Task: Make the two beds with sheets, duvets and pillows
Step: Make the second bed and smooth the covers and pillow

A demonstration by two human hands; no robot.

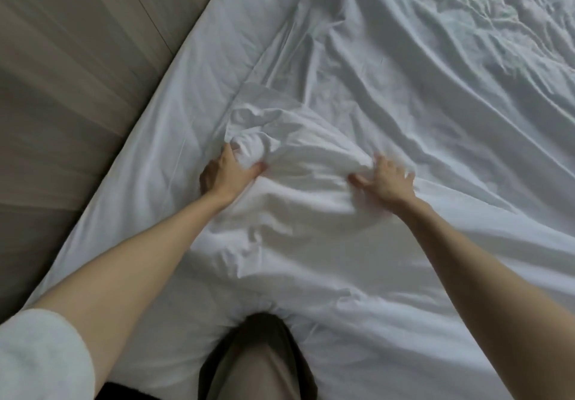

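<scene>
A white bed fills most of the view, running from 6 o'clock up to 1 o'clock. Its sheet (186, 104) lies smooth and flat along the edge of the mattress, showing as a bare strip from 7 o'clock to 12 o'clock. Over the sheet lies a second white layer, the duvet (420, 113). It is creased all over, with long folds through the middle and a tight crumple of wrinkles at 1 o'clock. Its near corner is rucked into a soft mound just left of centre, and one edge runs straight from that mound toward 12 o'clock. Beyond the bed, from 8 o'clock to 11 o'clock, is a pale grey-brown surface (68, 66) crossed by a thin dark seam. It is too streaked with blur to tell whether it is floor or wall panel. The left hand (228, 174) is at the mound, with fingers and thumb curled into a bunched fistful of the duvet's corner. The right hand (387, 182) is just right of centre on the same ridge of cloth. Its thumb points toward the other hand and its fingers look spread, but they are blurred, so I cannot tell whether they pinch the fabric or only press on it. A white sleeve (37, 359) shows at 7 o'clock. A knee in tan trousers (261, 362) presses into the bed's near edge at 6 o'clock.
</scene>
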